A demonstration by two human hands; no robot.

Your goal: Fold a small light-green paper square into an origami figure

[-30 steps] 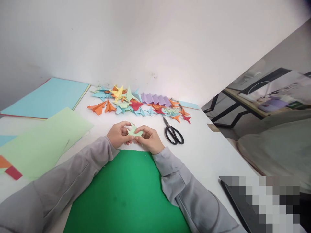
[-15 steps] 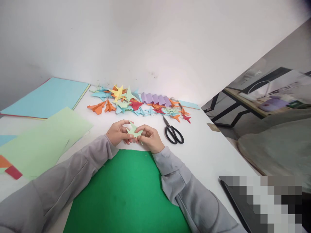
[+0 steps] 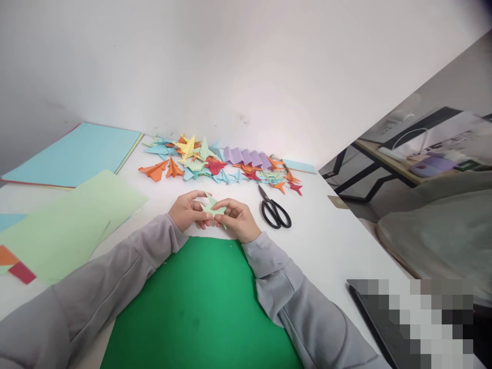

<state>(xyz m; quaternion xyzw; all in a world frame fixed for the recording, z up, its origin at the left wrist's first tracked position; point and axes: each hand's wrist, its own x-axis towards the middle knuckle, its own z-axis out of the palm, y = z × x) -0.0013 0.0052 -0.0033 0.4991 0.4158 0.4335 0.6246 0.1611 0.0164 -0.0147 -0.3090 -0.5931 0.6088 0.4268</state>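
Observation:
Between my two hands is a small light-green folded paper plane (image 3: 210, 207), held just above the white table. My left hand (image 3: 189, 210) pinches its left side, thumb along the near edge. From the other side, my right hand (image 3: 239, 219) grips it with thumb and forefinger. The fingertips hide part of the folds. Below the hands lies a large green sheet (image 3: 203, 302). Black-handled scissors (image 3: 273, 207) rest to the right of my right hand.
Several coloured folded paper planes (image 3: 215, 166) lie along the wall, with a pleated purple paper (image 3: 246, 157) among them. On the left are blue sheets (image 3: 77, 154), light-green sheets (image 3: 73, 220) and a red scrap (image 3: 22, 272). A dark, partly blurred-out device (image 3: 371, 323) sits at right front.
My right thumb and fingers have shifted very slightly on the light-green paper plane. Both hands still hold it in the same place.

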